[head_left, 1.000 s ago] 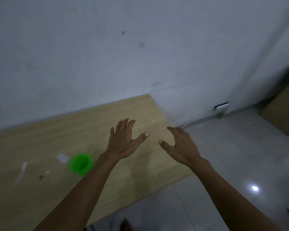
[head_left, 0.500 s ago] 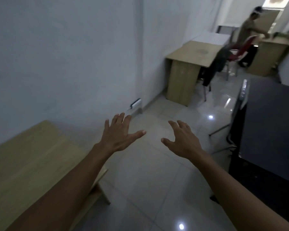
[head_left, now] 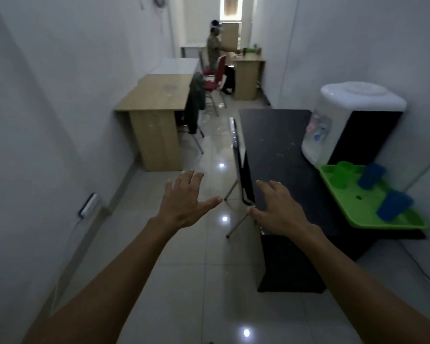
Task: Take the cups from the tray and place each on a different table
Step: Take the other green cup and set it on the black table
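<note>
A green tray [head_left: 363, 209] lies on the right end of a black table [head_left: 278, 150]. On it stand a green cup [head_left: 343, 173] at the back and two blue cups, one [head_left: 371, 175] behind the other [head_left: 394, 205]. My left hand [head_left: 186, 199] hovers over the floor with fingers spread, holding nothing. My right hand [head_left: 276, 207] is stretched out flat over the black table's near left corner, also empty, well left of the tray.
A white water dispenser [head_left: 343, 117] sits behind the tray. A wooden desk [head_left: 157, 100] stands at the left wall, with chairs [head_left: 214, 80] beyond it. A person [head_left: 215, 45] stands at a far desk [head_left: 248, 70]. A folded chair [head_left: 238, 157] leans on the black table.
The view has swung right, away from the wooden table with a green cup, to the aisle and the black table with the tray. Both hands stay open and empty.
</note>
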Demonstrator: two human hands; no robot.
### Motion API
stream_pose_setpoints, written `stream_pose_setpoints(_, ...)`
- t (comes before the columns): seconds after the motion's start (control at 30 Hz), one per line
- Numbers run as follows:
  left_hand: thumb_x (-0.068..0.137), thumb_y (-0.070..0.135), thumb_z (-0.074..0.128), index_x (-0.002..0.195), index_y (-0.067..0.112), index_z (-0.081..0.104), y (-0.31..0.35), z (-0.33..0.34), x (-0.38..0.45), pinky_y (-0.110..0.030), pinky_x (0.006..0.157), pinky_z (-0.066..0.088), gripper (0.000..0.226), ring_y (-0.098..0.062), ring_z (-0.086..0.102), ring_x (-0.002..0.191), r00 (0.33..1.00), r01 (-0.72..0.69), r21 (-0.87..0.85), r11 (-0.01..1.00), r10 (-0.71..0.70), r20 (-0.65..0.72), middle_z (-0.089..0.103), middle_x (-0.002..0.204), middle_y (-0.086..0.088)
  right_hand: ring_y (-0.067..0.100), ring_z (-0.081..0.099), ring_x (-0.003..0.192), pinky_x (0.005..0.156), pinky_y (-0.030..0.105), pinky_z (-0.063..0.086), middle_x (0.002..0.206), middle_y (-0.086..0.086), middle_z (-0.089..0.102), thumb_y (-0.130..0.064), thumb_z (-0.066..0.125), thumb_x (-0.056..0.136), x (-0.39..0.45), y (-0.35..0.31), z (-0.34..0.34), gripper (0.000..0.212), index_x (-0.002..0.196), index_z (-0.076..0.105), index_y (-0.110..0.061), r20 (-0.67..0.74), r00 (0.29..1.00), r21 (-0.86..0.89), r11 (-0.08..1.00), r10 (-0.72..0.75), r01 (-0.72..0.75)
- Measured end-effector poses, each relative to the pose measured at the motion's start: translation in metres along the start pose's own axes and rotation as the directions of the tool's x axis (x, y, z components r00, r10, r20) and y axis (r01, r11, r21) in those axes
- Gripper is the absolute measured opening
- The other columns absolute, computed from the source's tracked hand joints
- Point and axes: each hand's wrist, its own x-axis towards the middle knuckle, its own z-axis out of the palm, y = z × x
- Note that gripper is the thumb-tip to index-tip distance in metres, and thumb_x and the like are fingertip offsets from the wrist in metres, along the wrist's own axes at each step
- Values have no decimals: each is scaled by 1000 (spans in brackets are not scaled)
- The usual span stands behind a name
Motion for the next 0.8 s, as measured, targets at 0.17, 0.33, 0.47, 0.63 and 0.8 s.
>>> stream_pose_setpoints(0.17, 82, 67, 51, 137, 15, 42, 33, 25, 95, -48, 106, 36, 77, -29, 43, 131, 977, -203, -86, 975, 208, 51, 44, 145, -10, 25, 9, 149, 112, 45, 31, 160, 11, 20, -53, 59, 87, 42, 44, -14, 82, 153, 20, -23, -56, 981, -4, 983, 185, -186)
stream_pose_setpoints(0.33, 83, 65, 52, 136, 17, 44, 70, 57, 169, -45, 100, 44, 71, -25, 50, 123, 911, -372, -164, 914, 393, 122, 49, 139, -4, 26, 18, 147, 111, 45, 35, 157, 10, 26, -56, 58, 85, 70, 87, -21, 82, 152, 22, -23, -110, 923, 6, 929, 367, -369)
stream_pose_setpoints(0.47, 85, 65, 50, 139, 17, 40, 96, 81, 207, -41, 95, 45, 73, -24, 49, 125, 874, -415, -193, 889, 448, 188, 42, 146, -2, 26, 28, 142, 103, 42, 41, 152, 8, 33, -55, 60, 84, 80, 116, -26, 82, 150, 25, -22, -157, 880, 6, 891, 448, -453)
stream_pose_setpoints(0.63, 87, 61, 52, 143, 17, 35, 139, 117, 262, -42, 99, 45, 73, -25, 45, 129, 814, -471, -227, 852, 519, 260, 38, 149, -4, 25, 39, 132, 94, 40, 45, 142, 6, 42, -54, 61, 83, 104, 169, -35, 78, 147, 31, -21, -214, 811, 40, 835, 544, -549)
stream_pose_setpoints(0.8, 89, 55, 53, 142, 19, 36, 185, 158, 320, -43, 97, 46, 67, -24, 47, 128, 788, -492, -259, 831, 551, 273, 41, 147, -3, 26, 40, 131, 97, 43, 45, 143, 7, 42, -54, 61, 83, 145, 231, -40, 75, 145, 34, -20, -221, 774, 72, 801, 594, -594)
